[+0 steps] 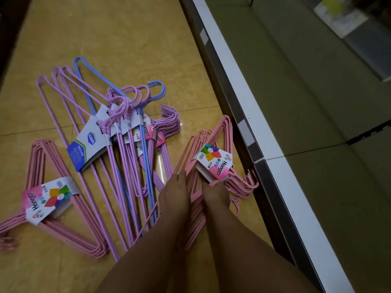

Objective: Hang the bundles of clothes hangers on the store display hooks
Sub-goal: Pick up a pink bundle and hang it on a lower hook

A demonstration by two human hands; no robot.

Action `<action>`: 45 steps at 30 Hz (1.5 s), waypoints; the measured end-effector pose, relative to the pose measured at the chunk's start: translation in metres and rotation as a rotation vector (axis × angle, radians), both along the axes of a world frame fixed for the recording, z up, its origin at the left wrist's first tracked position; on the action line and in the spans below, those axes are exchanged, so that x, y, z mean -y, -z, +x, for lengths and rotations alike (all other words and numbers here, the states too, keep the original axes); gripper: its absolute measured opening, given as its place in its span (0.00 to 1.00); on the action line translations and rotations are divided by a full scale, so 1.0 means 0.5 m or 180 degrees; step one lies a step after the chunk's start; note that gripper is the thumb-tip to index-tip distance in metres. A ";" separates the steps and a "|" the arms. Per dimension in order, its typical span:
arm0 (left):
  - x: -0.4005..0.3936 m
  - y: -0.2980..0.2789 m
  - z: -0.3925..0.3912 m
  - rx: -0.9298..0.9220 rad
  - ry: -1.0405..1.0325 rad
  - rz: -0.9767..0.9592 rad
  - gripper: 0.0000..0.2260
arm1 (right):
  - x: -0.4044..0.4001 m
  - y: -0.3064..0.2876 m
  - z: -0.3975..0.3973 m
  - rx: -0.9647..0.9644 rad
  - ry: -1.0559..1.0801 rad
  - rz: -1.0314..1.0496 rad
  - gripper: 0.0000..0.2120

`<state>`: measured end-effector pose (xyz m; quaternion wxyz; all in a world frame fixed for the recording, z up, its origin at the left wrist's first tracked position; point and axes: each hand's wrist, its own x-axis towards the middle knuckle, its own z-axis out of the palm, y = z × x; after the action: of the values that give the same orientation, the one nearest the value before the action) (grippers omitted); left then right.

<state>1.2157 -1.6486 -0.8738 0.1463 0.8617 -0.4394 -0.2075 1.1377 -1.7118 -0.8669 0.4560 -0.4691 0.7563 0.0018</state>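
We reach both hands down to the pink hanger bundle (211, 166) lying on the tan floor (118, 34) beside the shelf base (249, 115). Our left hand (173, 193) curls around its wires and our right hand (214, 193) grips it just below the label (fingers mostly hidden). Purple and blue bundles (118, 132) lie just left; another pink bundle (48, 199) lies farther left.

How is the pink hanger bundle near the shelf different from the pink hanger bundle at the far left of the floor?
The pink bundle by the shelf has both hands on it, the left hand and right hand; the far-left pink bundle lies untouched. The first lies beside the shelf base; the second lies apart, past the purple and blue hangers. Both are pink, with a "Hanger" label.
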 end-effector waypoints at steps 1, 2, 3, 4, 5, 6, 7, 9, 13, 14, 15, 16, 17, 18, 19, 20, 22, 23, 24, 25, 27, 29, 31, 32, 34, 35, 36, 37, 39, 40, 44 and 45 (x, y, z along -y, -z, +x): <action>0.000 -0.010 0.005 0.0002 0.0015 -0.0003 0.17 | 0.000 -0.006 0.003 0.0114 0.0126 -0.0028 0.21; 0.001 -0.019 0.010 -0.0027 0.0018 -0.0022 0.16 | -0.004 -0.014 0.011 0.0299 0.0363 -0.0007 0.21; 0.001 -0.026 0.015 -0.0057 0.0023 -0.0031 0.14 | -0.007 -0.017 0.020 0.0542 0.0708 0.0020 0.21; 0.000 -0.032 0.022 -0.0085 0.0022 -0.0050 0.13 | -0.012 -0.020 0.031 0.0846 0.1107 0.0083 0.21; -0.005 -0.040 0.027 -0.0130 0.0003 -0.0058 0.13 | -0.019 -0.020 0.039 0.1133 0.1514 0.0154 0.21; -0.012 -0.047 0.033 -0.0152 -0.0026 -0.0046 0.13 | -0.025 -0.015 0.047 0.1389 0.1889 0.0245 0.21; -0.021 -0.052 0.039 -0.0135 -0.0066 -0.0028 0.13 | -0.028 -0.009 0.054 0.1610 0.2161 0.0318 0.21; -0.043 -0.056 0.053 -0.0073 -0.0228 -0.0037 0.13 | -0.032 -0.002 0.068 0.1860 0.2376 0.0392 0.23; -0.072 -0.071 0.060 -0.0183 -0.0707 -0.0179 0.16 | -0.040 -0.032 0.108 0.2068 0.1922 0.0601 0.22; -0.074 -0.074 0.058 -0.0234 -0.0807 -0.0205 0.17 | -0.037 -0.039 0.115 0.2028 0.1838 0.0574 0.21; -0.075 -0.074 0.056 -0.0303 -0.0878 -0.0188 0.18 | -0.033 -0.051 0.119 0.1928 0.1758 0.0549 0.21; -0.074 -0.072 0.053 -0.0373 -0.0938 -0.0182 0.18 | -0.026 -0.059 0.119 0.1871 0.1768 0.0481 0.19; -0.071 -0.070 0.050 -0.0445 -0.1005 -0.0136 0.19 | -0.019 -0.064 0.117 0.1875 0.1798 0.0389 0.16; -0.068 -0.067 0.047 -0.0543 -0.1065 -0.0089 0.20 | -0.016 -0.071 0.118 0.1886 0.1877 0.0282 0.12; -0.064 -0.065 0.043 -0.0663 -0.1091 -0.0040 0.20 | -0.010 -0.074 0.119 0.1891 0.1979 0.0134 0.09; -0.059 -0.065 0.039 -0.0795 -0.1071 -0.0041 0.19 | -0.008 -0.076 0.123 0.1831 0.2073 -0.0059 0.09; -0.046 -0.075 0.030 -0.1103 -0.0796 -0.0001 0.19 | -0.005 -0.086 0.132 0.1485 0.2112 -0.0477 0.16; -0.039 -0.081 0.026 -0.1213 -0.0586 0.0035 0.21 | -0.006 -0.099 0.135 0.1281 0.2097 -0.0687 0.19; -0.033 -0.091 0.026 -0.1248 -0.0433 0.0047 0.23 | -0.004 -0.112 0.133 0.1061 0.2074 -0.0908 0.19; -0.026 -0.105 0.028 -0.1237 -0.0373 0.0034 0.24 | -0.001 -0.128 0.127 0.0881 0.1984 -0.1068 0.18; -0.015 -0.146 0.036 -0.1100 -0.0380 -0.0056 0.22 | 0.004 -0.171 0.107 0.0667 0.1798 -0.1228 0.18; -0.014 -0.204 0.044 -0.0864 -0.0337 -0.0079 0.22 | 0.001 -0.230 0.087 0.0513 0.1589 -0.1341 0.19; -0.020 -0.286 0.051 -0.0718 -0.0361 -0.0013 0.24 | -0.004 -0.311 0.071 0.0404 0.1354 -0.1382 0.19; -0.023 -0.333 0.053 -0.0670 -0.0366 0.0023 0.26 | -0.007 -0.358 0.066 0.0362 0.1236 -0.1433 0.18; -0.026 -0.435 0.060 -0.0583 -0.0403 0.0009 0.27 | -0.016 -0.455 0.058 0.0290 0.0988 -0.1568 0.17; -0.025 -0.491 0.068 -0.0552 -0.0417 -0.0028 0.27 | -0.019 -0.507 0.056 0.0249 0.0841 -0.1648 0.17; -0.024 -0.549 0.077 -0.0519 -0.0436 -0.0100 0.26 | -0.023 -0.562 0.056 0.0197 0.0646 -0.1714 0.18; -0.025 -0.605 0.087 -0.0479 -0.0444 -0.0144 0.25 | -0.028 -0.615 0.057 0.0110 0.0390 -0.1760 0.19; -0.034 -0.707 0.115 -0.0391 -0.0490 -0.0258 0.26 | -0.036 -0.719 0.061 -0.0160 -0.0228 -0.1819 0.20; -0.041 -0.759 0.130 -0.0389 -0.0531 -0.0306 0.28 | -0.037 -0.771 0.064 -0.0298 -0.0548 -0.1875 0.19; -0.084 -0.954 0.188 -0.0146 -0.0692 -0.0193 0.34 | -0.040 -0.989 0.093 -0.0620 -0.1814 -0.2135 0.15; -0.097 -1.002 0.201 -0.0025 -0.0733 -0.0048 0.36 | -0.042 -1.044 0.105 -0.0641 -0.2122 -0.2156 0.16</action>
<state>1.3161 -1.6001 -0.3727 0.1773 0.9045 -0.3385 -0.1893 1.1901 -1.6906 -0.3447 0.1769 -0.8054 0.5632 -0.0530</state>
